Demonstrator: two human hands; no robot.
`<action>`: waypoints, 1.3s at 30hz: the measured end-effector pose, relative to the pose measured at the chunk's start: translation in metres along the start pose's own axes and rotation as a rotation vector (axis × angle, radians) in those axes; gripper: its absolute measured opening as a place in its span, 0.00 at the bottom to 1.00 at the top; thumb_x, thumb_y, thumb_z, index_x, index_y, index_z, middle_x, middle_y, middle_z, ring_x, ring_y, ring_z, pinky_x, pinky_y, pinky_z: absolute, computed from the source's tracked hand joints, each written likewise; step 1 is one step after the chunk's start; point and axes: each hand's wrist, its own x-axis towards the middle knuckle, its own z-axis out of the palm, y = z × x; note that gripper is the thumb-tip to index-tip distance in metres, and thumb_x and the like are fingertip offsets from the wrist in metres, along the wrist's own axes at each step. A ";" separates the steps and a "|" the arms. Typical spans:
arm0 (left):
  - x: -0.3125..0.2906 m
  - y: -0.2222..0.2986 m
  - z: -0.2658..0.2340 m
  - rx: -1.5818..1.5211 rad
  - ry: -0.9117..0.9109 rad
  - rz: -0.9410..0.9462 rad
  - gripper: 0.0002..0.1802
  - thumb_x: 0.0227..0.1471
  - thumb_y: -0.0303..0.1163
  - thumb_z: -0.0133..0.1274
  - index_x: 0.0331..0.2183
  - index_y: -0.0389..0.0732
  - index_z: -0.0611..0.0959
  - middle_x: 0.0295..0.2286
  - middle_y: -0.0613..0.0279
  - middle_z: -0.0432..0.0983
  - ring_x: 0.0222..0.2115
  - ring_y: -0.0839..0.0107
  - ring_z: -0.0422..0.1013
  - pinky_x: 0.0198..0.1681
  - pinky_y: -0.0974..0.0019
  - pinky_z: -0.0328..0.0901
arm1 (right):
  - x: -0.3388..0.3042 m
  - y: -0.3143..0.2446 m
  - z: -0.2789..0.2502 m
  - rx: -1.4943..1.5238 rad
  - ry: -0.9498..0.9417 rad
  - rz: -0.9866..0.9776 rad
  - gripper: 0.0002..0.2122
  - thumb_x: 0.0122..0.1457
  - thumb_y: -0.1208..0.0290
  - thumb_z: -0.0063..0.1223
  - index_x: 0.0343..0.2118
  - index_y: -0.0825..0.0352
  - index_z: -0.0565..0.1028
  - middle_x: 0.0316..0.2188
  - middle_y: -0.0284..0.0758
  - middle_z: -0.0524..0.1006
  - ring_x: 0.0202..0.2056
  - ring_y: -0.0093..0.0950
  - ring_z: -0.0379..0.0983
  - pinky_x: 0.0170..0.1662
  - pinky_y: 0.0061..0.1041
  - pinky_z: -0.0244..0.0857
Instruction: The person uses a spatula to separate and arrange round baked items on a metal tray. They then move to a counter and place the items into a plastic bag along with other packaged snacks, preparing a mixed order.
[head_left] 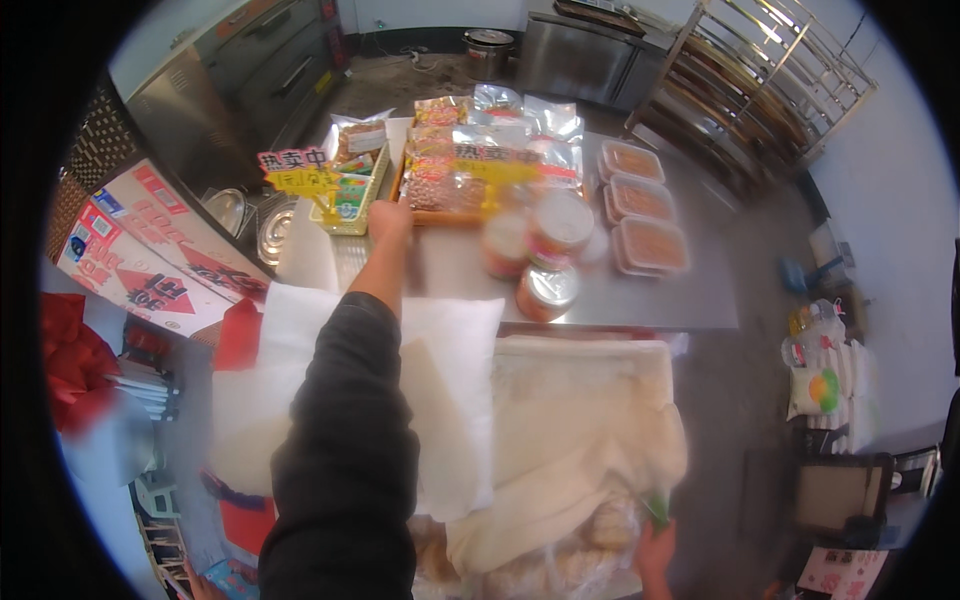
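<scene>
My left hand, on a dark-sleeved arm, is closed at the near left corner of a brown tray; its fingertips are hidden. In the tray lie several clear and silvery food packets and a blurred yellow price sign. A pale yellow basket with packets touches or nearly touches that hand. Low at the right, my right hand is partly cut off, fingers closed by a small green thing. Beside it a beige cloth covers plastic-wrapped, bread-like food.
Several round tins stand before the tray, some blurred. Clear lidded boxes of orange-brown food line the metal table's right side. A white cloth lies under my left arm. A metal rack stands far right.
</scene>
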 end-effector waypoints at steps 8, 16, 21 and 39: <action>-0.026 0.016 -0.005 0.231 0.073 0.107 0.22 0.56 0.45 0.63 0.45 0.38 0.89 0.46 0.44 0.84 0.48 0.47 0.81 0.50 0.50 0.76 | 0.003 -0.027 -0.011 0.034 -0.072 0.058 0.22 0.60 0.65 0.62 0.53 0.72 0.72 0.41 0.54 0.80 0.44 0.56 0.78 0.47 0.47 0.71; -0.021 0.032 -0.016 0.449 -0.017 0.206 0.19 0.57 0.42 0.60 0.44 0.38 0.89 0.44 0.46 0.85 0.47 0.49 0.81 0.50 0.51 0.76 | 0.002 -0.019 -0.003 0.007 -0.029 0.080 0.24 0.57 0.68 0.64 0.53 0.74 0.73 0.43 0.54 0.80 0.47 0.53 0.78 0.50 0.45 0.71; -0.009 0.035 0.019 0.286 0.102 0.572 0.20 0.52 0.42 0.65 0.42 0.38 0.90 0.42 0.46 0.85 0.44 0.50 0.82 0.50 0.53 0.75 | 0.002 -0.007 0.000 0.032 -0.044 0.085 0.26 0.55 0.68 0.66 0.54 0.75 0.72 0.44 0.54 0.80 0.48 0.52 0.78 0.52 0.44 0.71; 0.068 0.048 0.143 -0.257 -0.315 0.228 0.26 0.49 0.33 0.66 0.49 0.32 0.83 0.46 0.46 0.83 0.50 0.56 0.79 0.55 0.55 0.72 | 0.001 -0.013 -0.003 0.045 -0.025 0.068 0.24 0.52 0.67 0.66 0.51 0.72 0.73 0.41 0.52 0.80 0.44 0.53 0.79 0.49 0.45 0.71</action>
